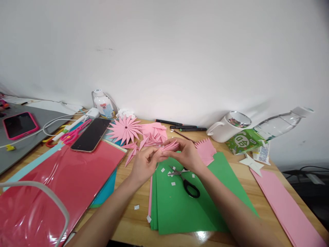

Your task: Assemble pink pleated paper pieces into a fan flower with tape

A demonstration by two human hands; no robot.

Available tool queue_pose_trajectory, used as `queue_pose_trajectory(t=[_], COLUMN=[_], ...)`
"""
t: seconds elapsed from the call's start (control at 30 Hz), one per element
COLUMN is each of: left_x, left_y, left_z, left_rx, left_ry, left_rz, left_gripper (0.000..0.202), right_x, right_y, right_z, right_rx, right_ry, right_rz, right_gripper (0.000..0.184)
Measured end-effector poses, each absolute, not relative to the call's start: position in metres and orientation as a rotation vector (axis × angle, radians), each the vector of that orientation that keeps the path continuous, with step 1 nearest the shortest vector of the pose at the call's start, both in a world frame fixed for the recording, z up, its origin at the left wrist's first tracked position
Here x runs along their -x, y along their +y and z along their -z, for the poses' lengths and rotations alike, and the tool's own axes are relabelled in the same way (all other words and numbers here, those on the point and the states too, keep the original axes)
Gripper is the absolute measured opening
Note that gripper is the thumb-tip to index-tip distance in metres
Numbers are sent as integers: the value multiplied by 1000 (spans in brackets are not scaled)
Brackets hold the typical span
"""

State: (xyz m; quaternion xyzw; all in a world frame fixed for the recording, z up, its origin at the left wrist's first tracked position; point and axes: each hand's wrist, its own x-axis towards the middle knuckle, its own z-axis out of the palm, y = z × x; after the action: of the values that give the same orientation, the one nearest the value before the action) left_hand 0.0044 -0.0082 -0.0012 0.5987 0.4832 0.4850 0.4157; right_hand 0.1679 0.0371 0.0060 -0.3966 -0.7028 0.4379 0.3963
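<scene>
Between my two hands is a folded pink paper piece (169, 146), its layers pressed together like a fan. My left hand (147, 161) pinches its left end, and my right hand (187, 152) grips the right end. Below them lie black-handled scissors (191, 188), blades apart, on a stack of green paper (185, 214) with several small white squares (173, 184) scattered around. Just behind my hands are a pink paper pinwheel (125, 127), loose pointed pink pieces (131, 154) and a pink zigzag-edged piece (206, 151).
At left are a red sheet pack (66, 181), a black phone (91, 135), pink scissors (74, 133) and a white cable (58, 199). Pens (192, 129) lie by the wall. A white mug (222, 128), green packet (243, 141), water bottle (279, 123) and pink strips (285, 206) are at right.
</scene>
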Motion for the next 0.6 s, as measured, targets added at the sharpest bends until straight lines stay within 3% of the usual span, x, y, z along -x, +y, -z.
queue_pose_trajectory(t=[0.13, 0.27, 0.6], left_x=[-6, -3, -5], left_y=[-7, -5, -8], left_z=[0, -3, -3], left_rx=[-1193, -1126, -1278], left_ry=[1174, 1159, 1197], left_rz=[-1277, -1281, -1248], left_gripper=[32, 34, 29], right_x=[-168, -173, -176], right_y=[37, 34, 33], right_z=[-6, -14, -24], right_rx=[941, 754, 736], right_ry=[-1827, -2046, -2273], right_rz=[-669, -278, -114], right_gripper=[47, 11, 13])
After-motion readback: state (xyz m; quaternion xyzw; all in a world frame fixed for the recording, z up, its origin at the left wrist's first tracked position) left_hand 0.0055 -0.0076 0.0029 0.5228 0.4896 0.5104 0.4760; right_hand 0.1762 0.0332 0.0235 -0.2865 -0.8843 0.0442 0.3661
